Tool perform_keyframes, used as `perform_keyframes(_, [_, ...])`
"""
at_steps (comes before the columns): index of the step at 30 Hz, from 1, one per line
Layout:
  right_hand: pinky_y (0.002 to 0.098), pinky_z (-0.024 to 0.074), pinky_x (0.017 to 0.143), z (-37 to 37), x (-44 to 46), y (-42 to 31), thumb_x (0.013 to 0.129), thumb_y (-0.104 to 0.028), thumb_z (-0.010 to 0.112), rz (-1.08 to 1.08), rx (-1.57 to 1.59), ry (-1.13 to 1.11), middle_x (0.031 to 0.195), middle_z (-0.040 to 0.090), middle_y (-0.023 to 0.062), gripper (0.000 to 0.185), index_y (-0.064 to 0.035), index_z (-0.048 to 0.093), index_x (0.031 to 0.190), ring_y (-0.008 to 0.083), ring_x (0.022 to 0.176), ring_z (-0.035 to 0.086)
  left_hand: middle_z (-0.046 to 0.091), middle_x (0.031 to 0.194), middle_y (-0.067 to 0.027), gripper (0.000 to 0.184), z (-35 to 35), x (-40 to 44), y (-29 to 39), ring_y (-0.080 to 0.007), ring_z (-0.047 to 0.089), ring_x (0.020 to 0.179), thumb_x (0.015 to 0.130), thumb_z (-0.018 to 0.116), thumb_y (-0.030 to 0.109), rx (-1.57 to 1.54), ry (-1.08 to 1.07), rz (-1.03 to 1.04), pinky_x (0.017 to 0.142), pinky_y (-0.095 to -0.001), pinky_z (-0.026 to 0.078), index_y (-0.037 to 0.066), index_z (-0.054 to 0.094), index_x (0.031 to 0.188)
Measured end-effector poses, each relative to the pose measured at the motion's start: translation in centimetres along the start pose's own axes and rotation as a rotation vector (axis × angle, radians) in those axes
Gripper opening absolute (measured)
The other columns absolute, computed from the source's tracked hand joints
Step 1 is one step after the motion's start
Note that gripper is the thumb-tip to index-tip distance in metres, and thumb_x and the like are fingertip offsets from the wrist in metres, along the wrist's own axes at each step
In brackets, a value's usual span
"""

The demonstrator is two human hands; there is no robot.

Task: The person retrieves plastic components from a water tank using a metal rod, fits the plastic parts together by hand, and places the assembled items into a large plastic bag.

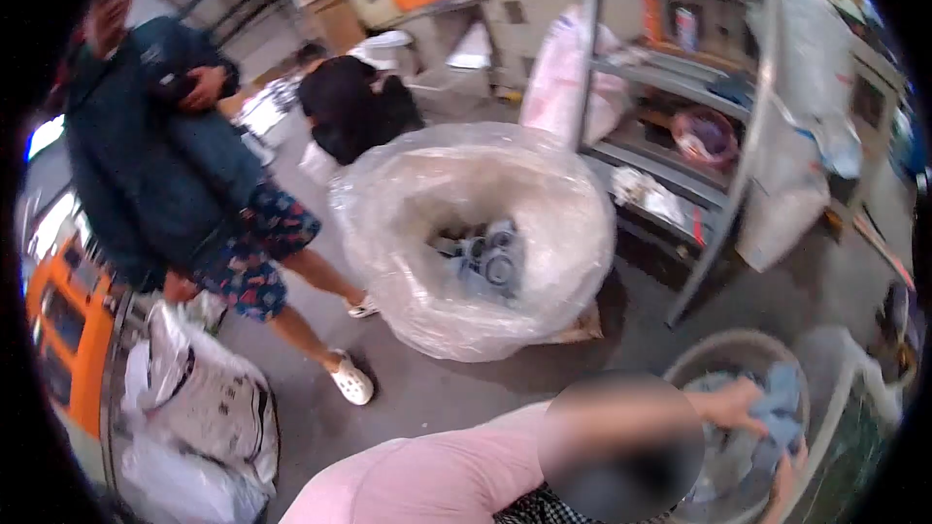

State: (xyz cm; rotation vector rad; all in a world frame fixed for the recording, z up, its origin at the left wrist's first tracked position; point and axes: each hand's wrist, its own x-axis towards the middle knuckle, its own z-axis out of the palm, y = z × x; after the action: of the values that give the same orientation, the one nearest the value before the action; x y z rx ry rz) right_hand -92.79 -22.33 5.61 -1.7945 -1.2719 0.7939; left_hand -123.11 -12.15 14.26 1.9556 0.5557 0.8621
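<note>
At the lower right, my left hand (730,405) reaches over a round tub (684,361). Its fingers are closed against blue-grey pieces (779,403) that look like moulded plastic parts. My right hand (788,477) comes up from below at the tub's right side, its fingers curled on the lower end of the same pieces. More greyish things and clear plastic lie inside the tub, partly hidden by a blurred patch over my forearm. Ahead stands a large container lined with clear plastic film (568,233), with grey parts with round rings (497,267) at its bottom.
A person in a dark jacket (146,155) stands at the left, and another in black (354,107) crouches behind the lined container. White sacks (218,398) sit at lower left. A metal shelf rack (680,78) stands at the right, beside plastic-wrapped sacks (791,204).
</note>
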Motion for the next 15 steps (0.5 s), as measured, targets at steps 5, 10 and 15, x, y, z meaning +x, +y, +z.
perform_keyframes(5, [0.0389, 0.0350, 0.096, 2.9, -2.2, -9.8, 0.086, -0.029, 0.052, -0.058, -0.311, 0.056, 0.114, 0.055, 0.0232, 0.042, -0.0012, 0.054, 0.118, 0.0337, 0.112, 0.047, 0.062, 0.076, -0.0179, 0.040, -1.2, -0.9, 0.9, -0.0357, 0.059, 0.072, 0.066, 0.072, 0.039, 0.096, 0.008, -0.123, 0.062, -0.0407, 0.045, 0.003, 0.064, 0.080])
perform_keyframes(10, [0.0388, 0.0351, 0.096, 3.6, -2.7, -13.6, 0.086, -0.029, 0.053, -0.173, -0.200, 0.078, 0.114, 0.055, 0.0233, 0.042, -0.0008, 0.055, 0.117, 0.0336, 0.112, 0.048, 0.061, 0.071, -0.0189, 0.041, -1.5, -2.4, 4.0, -0.0364, 0.059, 0.072, 0.065, 0.071, 0.041, 0.095, 0.049, -0.164, 0.062, -0.0412, 0.045, 0.002, 0.063, 0.076])
perform_keyframes(15, [0.0387, 0.0352, 0.096, 2.6, -3.6, -16.7, 0.086, -0.028, 0.053, -0.272, -0.107, 0.112, 0.114, 0.055, 0.0233, 0.041, -0.0004, 0.055, 0.116, 0.0334, 0.111, 0.048, 0.062, 0.072, -0.0188, 0.040, -3.0, -2.4, 7.7, -0.0370, 0.059, 0.071, 0.065, 0.069, 0.041, 0.171, 0.094, -0.159, 0.065, -0.0424, 0.046, 0.003, 0.064, 0.077])
